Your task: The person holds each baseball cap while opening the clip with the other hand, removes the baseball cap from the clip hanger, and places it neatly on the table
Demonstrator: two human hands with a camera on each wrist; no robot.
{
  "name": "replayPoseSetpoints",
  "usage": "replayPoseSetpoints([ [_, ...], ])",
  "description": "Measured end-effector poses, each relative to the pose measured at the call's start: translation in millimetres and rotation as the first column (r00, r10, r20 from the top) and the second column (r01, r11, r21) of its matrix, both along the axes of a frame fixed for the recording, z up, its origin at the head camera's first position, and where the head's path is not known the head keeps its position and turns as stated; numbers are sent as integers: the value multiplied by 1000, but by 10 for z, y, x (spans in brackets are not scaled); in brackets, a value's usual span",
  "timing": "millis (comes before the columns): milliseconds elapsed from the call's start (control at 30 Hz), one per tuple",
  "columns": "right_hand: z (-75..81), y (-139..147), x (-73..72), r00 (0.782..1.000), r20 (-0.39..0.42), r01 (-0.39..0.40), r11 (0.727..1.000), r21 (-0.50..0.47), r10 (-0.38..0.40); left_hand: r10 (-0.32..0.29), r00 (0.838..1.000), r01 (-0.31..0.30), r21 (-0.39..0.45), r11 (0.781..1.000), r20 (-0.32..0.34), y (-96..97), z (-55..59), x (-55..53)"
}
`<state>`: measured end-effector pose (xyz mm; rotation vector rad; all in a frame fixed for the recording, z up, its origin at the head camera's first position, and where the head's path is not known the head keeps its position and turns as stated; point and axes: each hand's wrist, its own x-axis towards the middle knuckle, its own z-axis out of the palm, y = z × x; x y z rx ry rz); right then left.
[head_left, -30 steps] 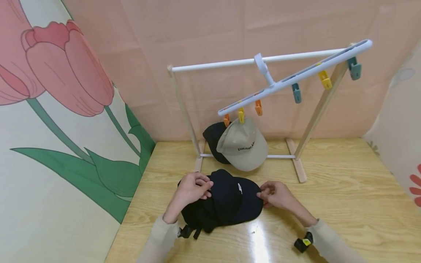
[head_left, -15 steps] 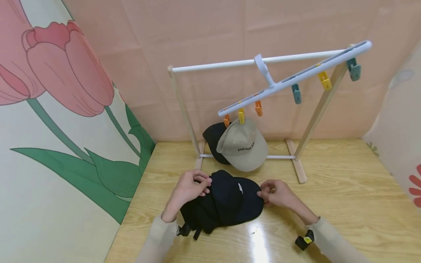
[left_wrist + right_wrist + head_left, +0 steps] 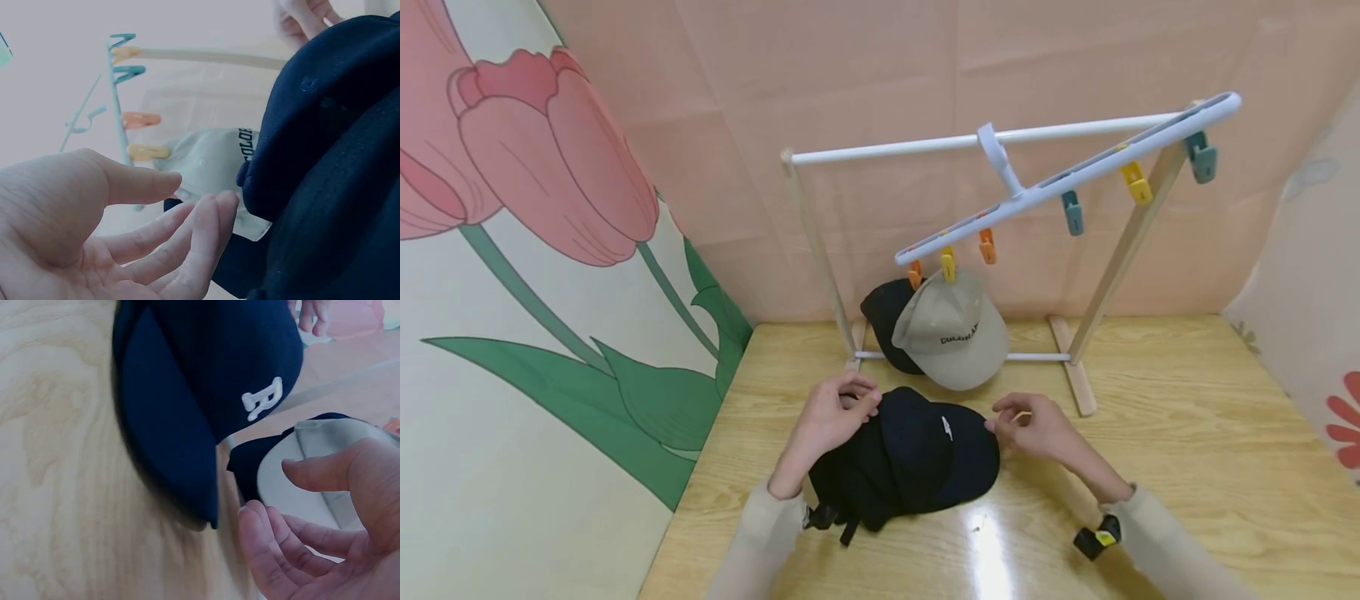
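A navy baseball cap [image 3: 917,454] with a white letter R on its front lies on the table, its brim toward the right. Over the cap's back left part is my left hand [image 3: 833,417]; the left wrist view shows a gap between thumb and fingertips, with nothing in it. My right hand [image 3: 1036,429] is beside the brim, and in the right wrist view its loosely bent fingers stand apart from the brim [image 3: 169,425]. Behind, a beige cap [image 3: 958,333] with dark lettering and a black cap [image 3: 887,312] hang from clips.
A white-barred rack [image 3: 895,150] with wooden legs stands at the back of the table [image 3: 1187,467]. From its bar a pale clip hanger [image 3: 1075,179] hangs tilted, lower on the left. Orange, yellow and teal clips [image 3: 1137,183] line it, several without a cap.
My right hand has come off the brim's edge and moved up in the head view. The left hand has risen slightly too. The navy cap stays in place.
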<state>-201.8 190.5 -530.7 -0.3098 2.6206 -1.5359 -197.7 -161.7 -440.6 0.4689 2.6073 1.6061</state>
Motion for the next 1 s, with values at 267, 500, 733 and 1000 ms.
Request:
replayPoseSetpoints([
  [267, 172, -11, -24, 994, -100, 30, 998, -48, -35, 22, 998, -23, -21, 1000, -60, 30, 79, -58],
  [500, 271, -39, -43, 975, -212, 57, 998, -32, -63, 11, 994, -13, -12, 1000, -107, 65, 110, -131],
  [733, 396, -60, -51, 966, -251, 64, 998, -10, -65, -12, 994, 9, -34, 999, -110, 84, 174, -193],
  [1000, 466, -105, -75, 946, -321, 27, 996, -89, -54, -13, 995, 10, -36, 999, -101, 116, 247, -251],
])
